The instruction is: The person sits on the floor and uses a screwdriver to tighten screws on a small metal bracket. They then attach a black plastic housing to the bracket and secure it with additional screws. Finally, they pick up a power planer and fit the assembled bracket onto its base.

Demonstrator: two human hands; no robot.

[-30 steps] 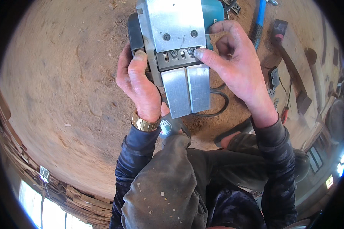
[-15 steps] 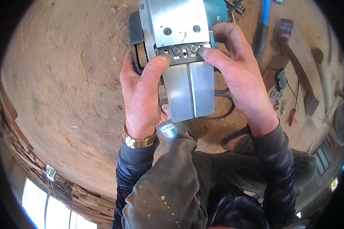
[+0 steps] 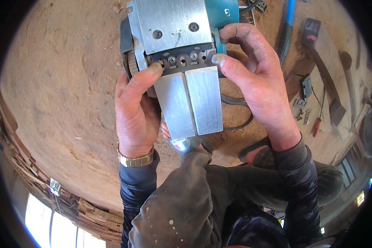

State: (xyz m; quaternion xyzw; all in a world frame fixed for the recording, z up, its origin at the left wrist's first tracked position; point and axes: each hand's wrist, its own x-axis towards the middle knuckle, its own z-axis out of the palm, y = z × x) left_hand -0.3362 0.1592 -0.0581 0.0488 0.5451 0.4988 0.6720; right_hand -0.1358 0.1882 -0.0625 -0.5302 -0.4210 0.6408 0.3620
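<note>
An electric hand planer (image 3: 171, 22) is held with its metal sole facing up, its teal housing (image 3: 223, 14) showing at the far right. Across the gap between the smooth far plate and the grooved near plate (image 3: 203, 99) lies the dark cutter block (image 3: 182, 61) with bolts and slots. My left hand (image 3: 134, 103) grips the planer's left side, its thumb pressing at the block's left end and its fingers mostly hidden beneath. My right hand (image 3: 258, 78) is curled about the right side, thumb by the block's right end and forefinger against the teal housing.
On the earthen floor to the right lie a blue-and-black handled tool (image 3: 286, 39), a wooden-handled tool (image 3: 324, 74), a red-handled screwdriver (image 3: 317, 127) and small metal parts (image 3: 306, 89). A black cord (image 3: 239, 124) loops below the planer. Wood strips (image 3: 93, 219) are stacked lower left.
The planer has shifted left and a little toward me, my left hand moving with it. My right thumb has shifted slightly along the block's right end.
</note>
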